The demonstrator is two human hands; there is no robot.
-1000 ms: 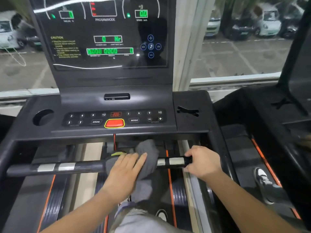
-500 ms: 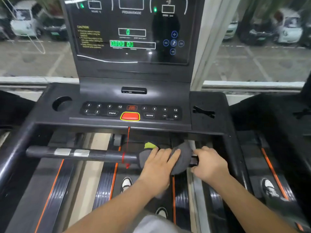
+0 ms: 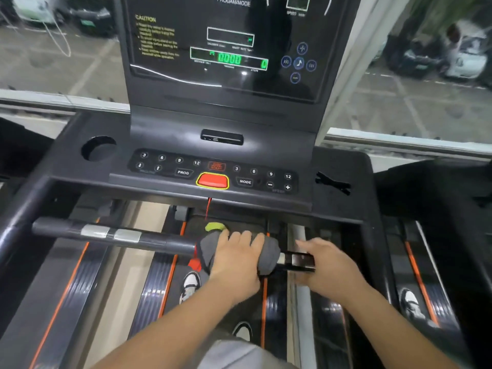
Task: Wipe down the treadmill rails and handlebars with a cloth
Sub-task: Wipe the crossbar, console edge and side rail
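The left hand (image 3: 237, 258), fingers curled over the grey cloth (image 3: 267, 255) wrapped round the handlebar (image 3: 149, 239), has slid it right until it nearly meets the right hand (image 3: 327, 265) gripping the bar's end, so this stretch looks almost wiped.

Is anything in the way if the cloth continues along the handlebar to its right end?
Yes. The right hand grips the black handlebar just right of the grey cloth under the left hand.

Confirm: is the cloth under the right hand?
No, the grey cloth is pressed around the handlebar by the left hand; the right hand touches bare bar.
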